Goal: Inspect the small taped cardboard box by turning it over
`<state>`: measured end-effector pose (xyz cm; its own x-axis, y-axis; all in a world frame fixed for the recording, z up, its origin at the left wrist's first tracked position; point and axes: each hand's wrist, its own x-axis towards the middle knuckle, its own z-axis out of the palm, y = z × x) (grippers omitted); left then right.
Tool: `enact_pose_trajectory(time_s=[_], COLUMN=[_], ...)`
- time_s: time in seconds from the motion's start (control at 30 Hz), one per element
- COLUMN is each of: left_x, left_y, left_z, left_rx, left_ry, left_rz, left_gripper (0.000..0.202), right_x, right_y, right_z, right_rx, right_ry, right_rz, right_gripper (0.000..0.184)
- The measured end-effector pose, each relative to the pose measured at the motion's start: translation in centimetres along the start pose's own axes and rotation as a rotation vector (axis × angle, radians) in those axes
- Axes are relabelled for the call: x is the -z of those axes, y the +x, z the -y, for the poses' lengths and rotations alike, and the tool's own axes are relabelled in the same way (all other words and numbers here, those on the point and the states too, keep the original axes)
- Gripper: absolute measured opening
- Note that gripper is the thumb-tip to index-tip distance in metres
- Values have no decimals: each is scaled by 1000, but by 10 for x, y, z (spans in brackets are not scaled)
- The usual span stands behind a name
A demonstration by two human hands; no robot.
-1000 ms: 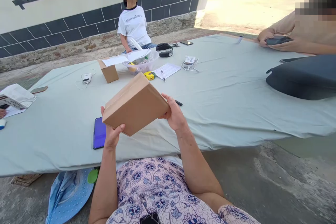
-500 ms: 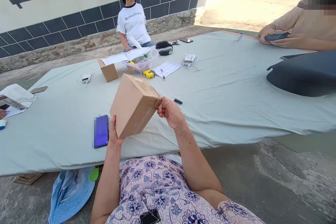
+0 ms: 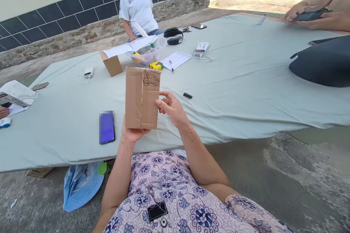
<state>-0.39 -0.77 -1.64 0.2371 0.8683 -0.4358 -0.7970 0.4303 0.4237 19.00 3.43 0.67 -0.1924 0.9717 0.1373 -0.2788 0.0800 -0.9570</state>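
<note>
You hold a cardboard box (image 3: 142, 97) upright over the near edge of the covered table (image 3: 246, 91).

Your left hand (image 3: 133, 134) cups the box from below, fingers wrapped behind it; your right hand (image 3: 171, 108) rests half-curled, fingertips against its right edge. A taped seam runs down the box face, and black scribbles mark its top right corner, too loose to read. A purple phone (image 3: 107, 127) lies just left of it. The person opposite wears a white T-shirt (image 3: 138, 7) with blackletter print I cannot make out.

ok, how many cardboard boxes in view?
2. One cardboard box upright in the left hand, right hand at its edge; a small open box on the mat.
</note>
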Motion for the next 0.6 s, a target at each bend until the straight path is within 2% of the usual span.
enact_pose_trajectory(time_s=[0.17, 0.33, 0.47, 0.6], left_x=[-18, -19, -17, -17], left_y=[-8, -11, -10, -5], left_z=[1, 2, 6, 12], left_rx=[-115, -202, -280, -363], left_ry=[-75, -73, -74, -75], left_rz=[-65, -98, -118, -113], left_gripper=[43, 45, 54, 61], right_x=[-2, -1, -1, -9], right_y=[-1, -5, -6, -9], right_z=[-9, -7, -7, -11], right_rx=[20, 15, 48, 104], right_ry=[-115, -198, -268, -411], right_rz=[122, 260, 260, 172], right_gripper=[70, 79, 77, 83])
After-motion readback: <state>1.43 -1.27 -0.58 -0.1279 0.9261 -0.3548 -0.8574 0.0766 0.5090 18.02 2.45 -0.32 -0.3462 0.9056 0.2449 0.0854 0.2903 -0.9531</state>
